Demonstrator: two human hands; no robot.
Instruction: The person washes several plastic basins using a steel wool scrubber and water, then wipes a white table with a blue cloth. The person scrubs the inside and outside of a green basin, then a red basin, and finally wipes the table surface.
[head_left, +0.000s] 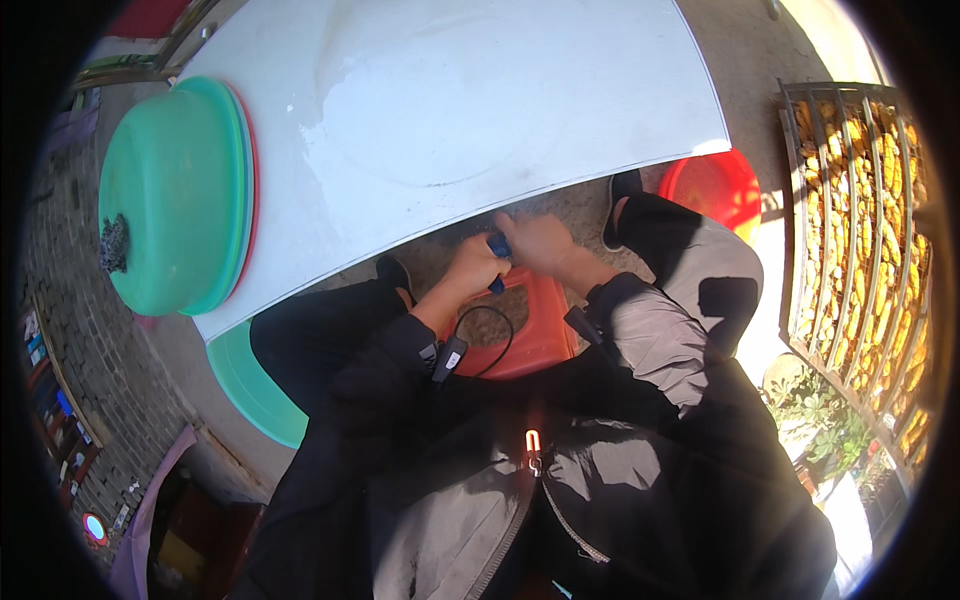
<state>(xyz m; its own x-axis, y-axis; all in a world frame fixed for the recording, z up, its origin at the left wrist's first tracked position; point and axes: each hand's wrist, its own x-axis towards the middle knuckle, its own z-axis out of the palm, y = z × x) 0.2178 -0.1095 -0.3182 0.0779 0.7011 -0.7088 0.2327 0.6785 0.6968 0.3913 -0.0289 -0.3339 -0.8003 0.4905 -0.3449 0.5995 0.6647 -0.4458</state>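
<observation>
Just past the near edge of the white table (480, 97), my two hands meet low between my knees. My left hand (474, 266) is closed around a bunched dark blue cloth (498, 244), part of which pokes out below the fist. Against it, my right hand (544, 241) is curled on the far side and seems to grip the same cloth; its fingertips are hidden. Below the hands is an orange-red plastic stool (525, 356) with an opening in its frame. A black cable with a small clip-like device (450, 358) hangs at my left cuff.
Green and red plastic basins (176, 195) lie stacked upside down on the table's left end, with a metal scouring pad (115, 244) on top. A red basin (712, 191) and a green basin (251, 386) sit lower down. Corn cobs (855, 225) fill a barred crib at right.
</observation>
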